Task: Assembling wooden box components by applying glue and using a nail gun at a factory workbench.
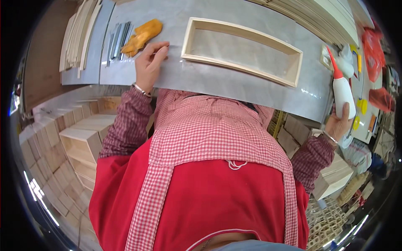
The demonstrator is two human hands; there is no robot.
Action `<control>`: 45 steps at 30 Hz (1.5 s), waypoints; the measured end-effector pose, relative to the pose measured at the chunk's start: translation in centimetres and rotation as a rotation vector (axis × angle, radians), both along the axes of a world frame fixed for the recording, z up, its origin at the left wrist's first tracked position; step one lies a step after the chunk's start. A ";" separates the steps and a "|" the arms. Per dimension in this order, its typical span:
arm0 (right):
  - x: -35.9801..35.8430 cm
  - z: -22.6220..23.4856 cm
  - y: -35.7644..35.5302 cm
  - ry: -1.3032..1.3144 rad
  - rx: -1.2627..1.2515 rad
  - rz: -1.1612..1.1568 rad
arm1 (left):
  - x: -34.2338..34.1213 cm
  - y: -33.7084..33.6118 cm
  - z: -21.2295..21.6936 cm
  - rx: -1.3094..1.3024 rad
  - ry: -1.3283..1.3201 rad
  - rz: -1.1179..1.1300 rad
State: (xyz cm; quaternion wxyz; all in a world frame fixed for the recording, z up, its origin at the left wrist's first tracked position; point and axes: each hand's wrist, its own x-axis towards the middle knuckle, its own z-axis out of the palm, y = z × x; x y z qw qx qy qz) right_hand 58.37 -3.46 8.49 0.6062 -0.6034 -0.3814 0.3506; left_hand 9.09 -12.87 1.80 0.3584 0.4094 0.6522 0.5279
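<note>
My right hand (338,124) grips a white glue bottle (342,88) with a red pointed nozzle, held upright off the right edge of the grey table (217,79). My left hand (150,63) rests on the table at the left, fingers curled; whether it pinches something small I cannot tell. A rectangular pale wooden frame (240,50) lies flat on the table between the two hands. Just beyond my left hand lies an orange cloth (141,35), and beside it several thin grey metal strips (118,39).
Long pale wooden slats (77,35) are stacked at the far left and more along the back right (318,19). Open wooden boxes (81,144) sit below the table at left and right (335,175). Red bags and yellow items (372,54) crowd the right side.
</note>
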 end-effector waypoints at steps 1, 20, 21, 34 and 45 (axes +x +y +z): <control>-1.1 0.8 0.1 0.059 0.007 0.071 | 0.1 0.2 -0.4 0.024 0.058 -0.002; -22.1 1.9 0.4 0.089 -0.178 0.702 | 0.1 -0.3 -3.1 0.272 0.234 0.039; -22.3 1.9 0.4 0.059 -0.182 0.714 | 0.1 -0.3 -3.1 0.275 0.234 0.039; -22.8 1.5 2.1 -0.068 -0.138 0.715 | 0.1 -0.3 -2.9 0.254 0.245 0.029; -23.7 1.5 6.3 -0.034 -0.023 0.678 | 0.2 -0.3 -2.4 0.215 0.217 0.014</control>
